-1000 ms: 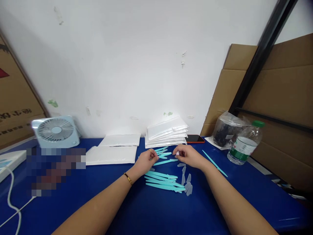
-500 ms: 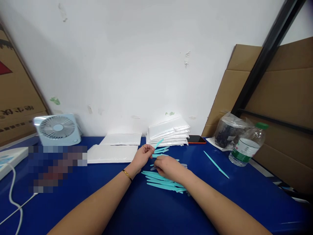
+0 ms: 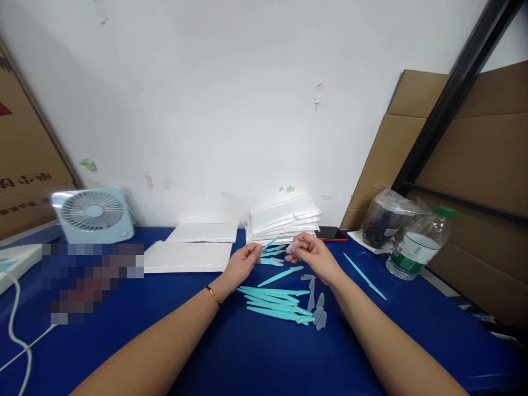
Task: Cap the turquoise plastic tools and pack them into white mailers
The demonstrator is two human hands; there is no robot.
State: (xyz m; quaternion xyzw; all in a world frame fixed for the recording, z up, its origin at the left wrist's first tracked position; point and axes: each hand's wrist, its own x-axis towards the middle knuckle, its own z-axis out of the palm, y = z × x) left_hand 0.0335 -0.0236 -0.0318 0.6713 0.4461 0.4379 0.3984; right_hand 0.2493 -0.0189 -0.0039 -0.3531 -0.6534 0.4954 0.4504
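My left hand (image 3: 244,264) is closed on a thin turquoise stick (image 3: 270,243), which points up and to the right. My right hand (image 3: 310,253) pinches a small translucent cap (image 3: 292,247) just right of that stick. Several turquoise sticks (image 3: 275,313) lie in a loose pile below my hands. One more stick (image 3: 281,276) lies between the hands and the pile, and others are beside my left fingertips. Several translucent caps (image 3: 320,318) rest at the pile's right end.
Stacked white packets (image 3: 284,220) stand by the wall, with a phone (image 3: 332,234) beside them. Flat white packets (image 3: 187,257) lie left. A fan (image 3: 94,214), a bottle (image 3: 421,245), a bagged dark item (image 3: 381,223) and a lone turquoise stick (image 3: 365,276) are around the blue table (image 3: 231,352).
My right hand has moved up and right from above the pile and now holds a cap. The loose caps are uncovered. My left hand has barely moved.
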